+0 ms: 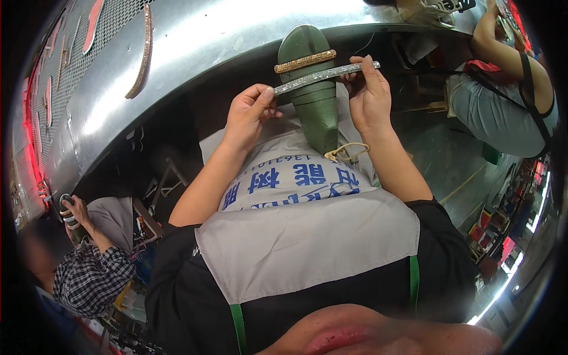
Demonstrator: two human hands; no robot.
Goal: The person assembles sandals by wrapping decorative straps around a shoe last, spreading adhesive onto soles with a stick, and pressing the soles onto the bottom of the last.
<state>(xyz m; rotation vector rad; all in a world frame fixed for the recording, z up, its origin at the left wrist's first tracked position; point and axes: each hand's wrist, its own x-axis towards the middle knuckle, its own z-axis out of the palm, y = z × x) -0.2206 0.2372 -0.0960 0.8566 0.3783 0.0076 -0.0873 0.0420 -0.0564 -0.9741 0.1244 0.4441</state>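
Note:
A green shoe last (316, 112) stands between my forearms, its broad end away from me. Around its far part lies a gold glittery strap (305, 61). Nearer to me, a silver glittery strap (316, 78) is stretched across the last, slanting up to the right. My left hand (251, 112) pinches the strap's left end between thumb and fingers. Its right end is pinched by my right hand (370, 97). A loop of pale cord (349, 154) hangs at the near end of the last, over my grey apron (284, 165).
Ahead curves a shiny metal conveyor edge (219, 35) with another glittery strap (142, 56) on it. Pink sole-shaped pieces (93, 26) lie on its mesh belt. One co-worker (94, 272) sits at the left, holding a similar last; another (503, 100) is at the right.

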